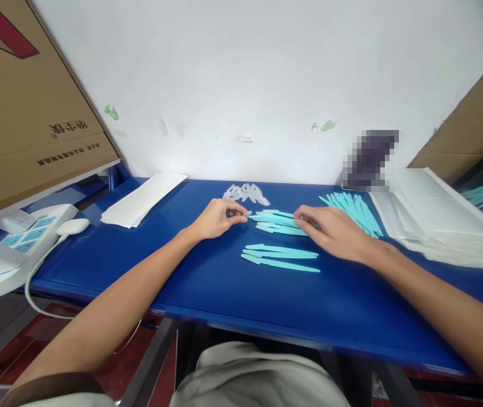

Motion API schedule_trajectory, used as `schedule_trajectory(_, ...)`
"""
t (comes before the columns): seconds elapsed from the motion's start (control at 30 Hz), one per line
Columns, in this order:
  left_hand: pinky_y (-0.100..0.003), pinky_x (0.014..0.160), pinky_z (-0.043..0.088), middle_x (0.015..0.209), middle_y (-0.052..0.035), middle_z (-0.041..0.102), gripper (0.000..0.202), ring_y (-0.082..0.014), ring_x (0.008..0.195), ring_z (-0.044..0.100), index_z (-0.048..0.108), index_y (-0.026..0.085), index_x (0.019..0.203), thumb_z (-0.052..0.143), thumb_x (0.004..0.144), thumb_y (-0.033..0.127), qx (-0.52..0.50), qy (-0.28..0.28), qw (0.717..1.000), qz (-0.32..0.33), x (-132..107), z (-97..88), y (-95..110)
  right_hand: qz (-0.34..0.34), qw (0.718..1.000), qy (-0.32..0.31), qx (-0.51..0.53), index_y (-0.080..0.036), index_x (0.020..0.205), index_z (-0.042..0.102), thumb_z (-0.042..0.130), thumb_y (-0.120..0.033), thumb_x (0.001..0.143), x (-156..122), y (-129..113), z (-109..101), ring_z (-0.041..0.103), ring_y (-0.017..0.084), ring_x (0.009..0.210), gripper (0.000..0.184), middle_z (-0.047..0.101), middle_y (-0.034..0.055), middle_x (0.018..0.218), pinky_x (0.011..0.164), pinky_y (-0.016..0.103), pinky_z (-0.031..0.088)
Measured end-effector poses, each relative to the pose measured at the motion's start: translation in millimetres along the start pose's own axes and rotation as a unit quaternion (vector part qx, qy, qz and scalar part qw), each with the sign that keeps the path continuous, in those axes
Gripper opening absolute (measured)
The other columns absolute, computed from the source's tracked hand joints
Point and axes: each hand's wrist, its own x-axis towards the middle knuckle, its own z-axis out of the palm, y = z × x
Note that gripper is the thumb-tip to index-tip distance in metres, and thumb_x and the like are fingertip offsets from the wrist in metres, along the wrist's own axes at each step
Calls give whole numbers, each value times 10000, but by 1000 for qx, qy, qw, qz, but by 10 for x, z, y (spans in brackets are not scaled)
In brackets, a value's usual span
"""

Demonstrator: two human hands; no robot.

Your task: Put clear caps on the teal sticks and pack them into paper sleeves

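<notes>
My left hand [216, 219] pinches a small translucent cap [248, 214] between thumb and fingertips. Facing it, my right hand [330, 230] is closed on the handle of a teal eyebrow razor [270, 217], whose blade end points left at the cap. Whether cap and blade touch, I cannot tell. Beneath the held razor lie more teal razors [277, 228]. Nearer to me, several others [281, 264] lie side by side on the blue table [207, 282]. A small heap of translucent caps [246, 193] sits behind my left hand, and a fanned pile of teal razors [354, 212] lies beyond my right.
White flat sheets or sleeves [143, 199] lie at the back left. A stack of translucent bags [445, 232] covers the right side. On the left stand a power strip [33, 237] with a white plug and cable, and a large cardboard box [33, 113]. A white wall closes off the back.
</notes>
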Motion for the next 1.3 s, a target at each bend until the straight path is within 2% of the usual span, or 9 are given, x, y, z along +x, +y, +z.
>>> schedule_trajectory(0.27,-336,781,493,913,-59,730,191,-195,821,622,800,227,992,691,890,347,6,-26,999,30,-2,57,-26,17,999,49,-15,-225,987,554,355,-377,1027,5,50,15,548,193,641,253,659,39,782,623,309,326)
schedule_trajectory(0.43,-340,780,493,903,-61,730,177,-201,829,622,802,221,986,698,893,331,6,-19,999,40,-8,43,47,20,997,76,-11,-228,999,523,343,-377,1037,2,15,12,533,188,641,237,642,30,778,629,309,327)
schedule_trajectory(0.6,-327,766,508,938,-71,742,229,-197,829,642,798,208,994,700,896,390,-41,13,998,46,-36,118,209,0,998,69,13,-227,1011,519,335,-380,1042,-1,-31,21,523,171,602,242,654,29,795,614,303,333)
schedule_trajectory(0.7,-309,751,511,931,-76,745,264,-192,815,647,795,193,996,693,897,415,-38,22,998,47,-26,168,229,4,999,50,-7,-221,1020,552,349,-391,1037,5,-17,15,556,178,629,266,674,36,812,620,306,338)
schedule_trajectory(0.83,-286,747,492,926,-60,761,335,-185,800,652,785,178,1011,610,934,453,2,67,998,13,29,100,91,1,998,16,-56,-214,987,606,386,-377,1017,18,34,27,631,211,787,275,717,62,929,668,317,369)
schedule_trajectory(0.97,-268,627,440,622,-22,671,407,-166,603,595,783,144,925,541,934,472,52,128,986,-97,56,-100,-162,21,995,-5,-94,-220,942,648,434,-369,983,27,66,59,642,214,806,264,727,47,952,646,319,387)
schedule_trajectory(1.07,-277,615,425,558,-16,629,377,-174,569,578,789,152,889,559,896,451,106,166,967,-161,53,-222,-331,2,992,10,-129,-202,989,669,444,-387,975,25,64,62,640,236,845,291,720,73,979,663,338,412)
schedule_trajectory(1.17,-296,660,449,599,-33,664,366,-199,597,609,793,162,934,549,885,432,142,152,961,-184,55,-260,-419,-38,989,26,-139,-181,1016,681,432,-397,984,12,32,41,634,252,900,331,706,100,1019,708,356,439)
schedule_trajectory(1.3,-317,700,449,693,-53,695,399,-230,686,643,773,177,1107,497,915,392,194,83,966,-151,68,-239,-422,-63,992,6,-107,-185,1014,688,465,-389,971,-14,-53,0,633,226,832,305,696,94,1004,675,337,433)
